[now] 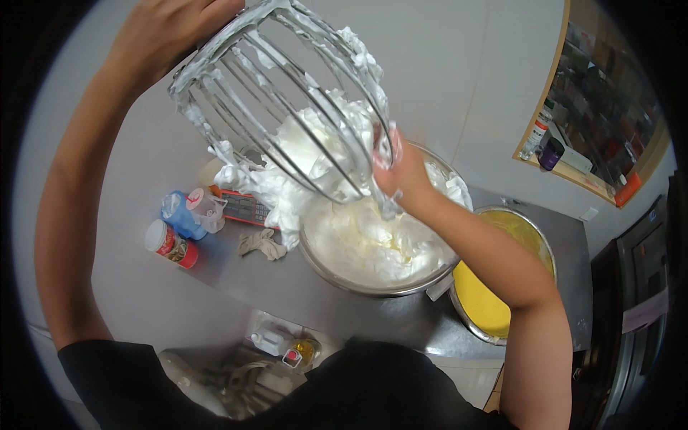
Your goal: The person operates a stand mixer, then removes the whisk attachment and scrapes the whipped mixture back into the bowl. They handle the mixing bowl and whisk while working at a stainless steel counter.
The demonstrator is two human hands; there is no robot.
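A large wire whisk (309, 131) of a mixer, thick with white whipped foam, hangs tilted above a steel mixing bowl (344, 285). My left hand (172, 35) grips its hub end at the top of the view; some fingers are hidden or cut off. At the lower right of the wires, my right hand (400, 166) closes around an outer wire, with foam smeared over the fingers. A big clump of white foam (317, 140) clings within and below the whisk. More whipped foam (376, 236), with pale yellow streaks, fills the bowl underneath.
A second steel bowl holds yellow batter (481, 301) on the steel table (258, 290). Left of the foam bowl are a scale (242, 207), a crumpled cloth (262, 244), a red canister (172, 244) and a cup in a bag (204, 207). Bottles (537, 131) stand on a window ledge.
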